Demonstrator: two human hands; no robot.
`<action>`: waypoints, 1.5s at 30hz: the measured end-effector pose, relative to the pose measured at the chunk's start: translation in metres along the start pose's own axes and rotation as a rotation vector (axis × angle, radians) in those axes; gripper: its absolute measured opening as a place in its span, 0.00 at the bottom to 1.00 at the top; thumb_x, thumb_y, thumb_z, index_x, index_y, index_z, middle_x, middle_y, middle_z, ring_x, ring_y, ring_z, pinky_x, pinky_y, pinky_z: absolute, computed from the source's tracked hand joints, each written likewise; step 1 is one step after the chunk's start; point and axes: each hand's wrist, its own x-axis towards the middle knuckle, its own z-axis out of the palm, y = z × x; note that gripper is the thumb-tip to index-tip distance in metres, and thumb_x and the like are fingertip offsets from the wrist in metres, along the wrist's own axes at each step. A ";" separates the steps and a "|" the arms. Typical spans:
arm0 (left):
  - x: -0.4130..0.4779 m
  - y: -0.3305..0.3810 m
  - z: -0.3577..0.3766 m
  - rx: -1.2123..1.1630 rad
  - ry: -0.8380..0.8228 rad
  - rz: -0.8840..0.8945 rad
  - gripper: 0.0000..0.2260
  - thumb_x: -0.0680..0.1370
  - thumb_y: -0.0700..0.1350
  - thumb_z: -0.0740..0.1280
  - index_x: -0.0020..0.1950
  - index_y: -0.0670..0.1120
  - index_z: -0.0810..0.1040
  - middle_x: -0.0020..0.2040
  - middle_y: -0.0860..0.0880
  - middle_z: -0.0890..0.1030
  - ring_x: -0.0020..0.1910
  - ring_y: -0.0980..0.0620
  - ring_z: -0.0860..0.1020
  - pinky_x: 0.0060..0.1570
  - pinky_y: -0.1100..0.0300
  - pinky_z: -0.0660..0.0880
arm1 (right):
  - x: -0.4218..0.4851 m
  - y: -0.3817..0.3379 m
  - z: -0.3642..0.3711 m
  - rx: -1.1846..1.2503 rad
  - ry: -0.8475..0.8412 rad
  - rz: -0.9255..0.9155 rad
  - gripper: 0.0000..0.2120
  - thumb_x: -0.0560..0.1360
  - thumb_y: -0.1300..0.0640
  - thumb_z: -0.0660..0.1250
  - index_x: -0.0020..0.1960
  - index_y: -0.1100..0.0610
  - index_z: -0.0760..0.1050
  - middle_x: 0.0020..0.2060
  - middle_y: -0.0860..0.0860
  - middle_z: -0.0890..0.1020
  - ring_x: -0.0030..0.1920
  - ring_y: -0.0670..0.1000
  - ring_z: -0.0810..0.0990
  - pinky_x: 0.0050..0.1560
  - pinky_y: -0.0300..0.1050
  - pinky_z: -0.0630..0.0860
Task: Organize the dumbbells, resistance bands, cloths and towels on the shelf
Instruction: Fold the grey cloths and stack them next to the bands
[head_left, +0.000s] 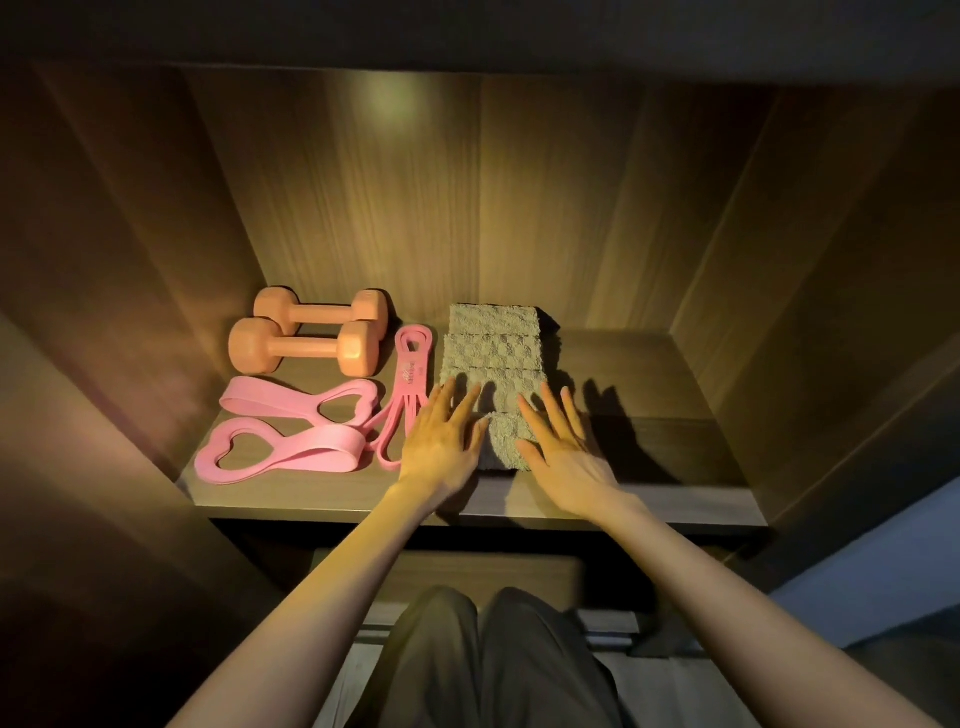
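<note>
My left hand (440, 441) and right hand (569, 460) are bare, and so are both forearms (332, 571) as far as the view's lower edge. I wear dark grey trousers (441, 660) of smooth, loose cloth that lies in soft folds.

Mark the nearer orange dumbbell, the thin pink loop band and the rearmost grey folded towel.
Nearer orange dumbbell (309, 347), head view, middle of handle.
Thin pink loop band (410, 371), head view, printed middle section.
Rearmost grey folded towel (491, 318), head view, top face.
</note>
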 end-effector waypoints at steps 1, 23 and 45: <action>0.005 -0.002 0.004 0.018 -0.040 -0.004 0.24 0.82 0.58 0.49 0.78 0.55 0.52 0.79 0.52 0.47 0.78 0.50 0.45 0.75 0.54 0.48 | 0.005 -0.001 0.002 -0.019 0.010 0.005 0.26 0.83 0.45 0.44 0.76 0.42 0.36 0.75 0.43 0.31 0.71 0.46 0.25 0.76 0.56 0.39; 0.022 -0.005 -0.008 0.125 -0.232 -0.007 0.22 0.84 0.52 0.47 0.78 0.54 0.49 0.79 0.49 0.46 0.78 0.48 0.44 0.74 0.51 0.42 | 0.034 -0.016 -0.013 -0.108 -0.140 0.128 0.24 0.83 0.46 0.40 0.78 0.43 0.39 0.77 0.44 0.39 0.77 0.50 0.36 0.74 0.59 0.33; -0.033 0.093 -0.052 0.190 0.064 0.242 0.24 0.82 0.58 0.51 0.77 0.55 0.56 0.77 0.51 0.59 0.77 0.49 0.53 0.76 0.50 0.50 | -0.088 0.000 -0.088 -0.177 0.353 0.064 0.21 0.81 0.48 0.57 0.72 0.52 0.66 0.61 0.51 0.78 0.63 0.52 0.74 0.67 0.48 0.66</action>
